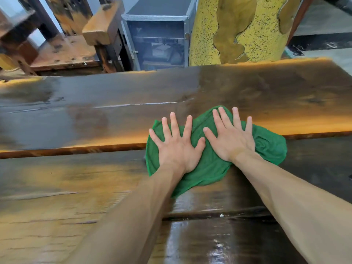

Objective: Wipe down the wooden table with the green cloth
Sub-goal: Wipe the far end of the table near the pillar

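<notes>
A crumpled green cloth (209, 168) lies on the dark, glossy wooden table (85, 115), across a seam between two planks, right of centre. My left hand (177, 143) presses flat on the cloth's left part, fingers spread. My right hand (230, 136) presses flat on its upper right part, fingers spread too. Both palms are down and neither hand grips the cloth. The fingertips of both hands reach past the cloth's far edge onto the wood.
Beyond the table's far edge stand a yellow speckled pillar (209, 35), a metal-framed glass cabinet (158, 40) and heavy wooden furniture (72, 40) at the back left. Wet streaks shine on the table's left and near parts.
</notes>
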{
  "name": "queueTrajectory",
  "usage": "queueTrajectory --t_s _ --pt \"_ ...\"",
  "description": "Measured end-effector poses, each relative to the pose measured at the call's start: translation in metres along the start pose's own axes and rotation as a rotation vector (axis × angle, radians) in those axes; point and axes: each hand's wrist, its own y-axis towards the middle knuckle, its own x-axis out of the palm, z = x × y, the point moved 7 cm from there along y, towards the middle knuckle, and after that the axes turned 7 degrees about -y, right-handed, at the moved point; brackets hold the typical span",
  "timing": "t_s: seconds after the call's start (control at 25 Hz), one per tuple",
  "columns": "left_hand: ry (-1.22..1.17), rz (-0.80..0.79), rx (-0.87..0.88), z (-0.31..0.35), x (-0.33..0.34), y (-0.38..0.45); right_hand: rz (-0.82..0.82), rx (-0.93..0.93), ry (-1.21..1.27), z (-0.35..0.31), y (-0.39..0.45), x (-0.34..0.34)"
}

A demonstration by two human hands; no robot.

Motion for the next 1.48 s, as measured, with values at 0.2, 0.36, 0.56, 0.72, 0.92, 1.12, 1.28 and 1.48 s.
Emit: queueTrajectory --t_s 0.2,0.36,0.56,0.72,0.92,1.12,1.28,1.48 --pt "0.025 -0.047 0.041 0.012 -0.007 0.088 -0.028 0.11 0.051 0.013 0.059 -0.003" --pt "0.048 -0.011 0.062 0.026 -0.014 0.158 -0.009 0.065 0.016 0.032 0.129 -0.013" --pt "0.019 -0.022 0.082 0.048 -0.019 0.248 -0.013 0.076 -0.011 0.056 0.216 -0.022" --pt "0.005 -0.023 0.086 0.055 -0.02 0.287 -0.017 0.071 -0.016 0.064 0.256 -0.026" --pt "0.01 0.14 0.161 0.059 -0.028 0.278 -0.008 0.06 -0.042 0.062 0.251 -0.025" --pt "-0.033 0.178 0.242 0.061 -0.027 0.229 0.033 -0.008 -0.057 0.055 0.202 -0.023" --pt "0.034 -0.042 0.171 0.048 -0.005 0.157 0.009 -0.024 -0.051 0.051 0.124 -0.012" --pt "0.039 -0.081 0.151 0.041 0.005 0.011 -0.047 -0.05 -0.043 0.046 -0.009 -0.001"
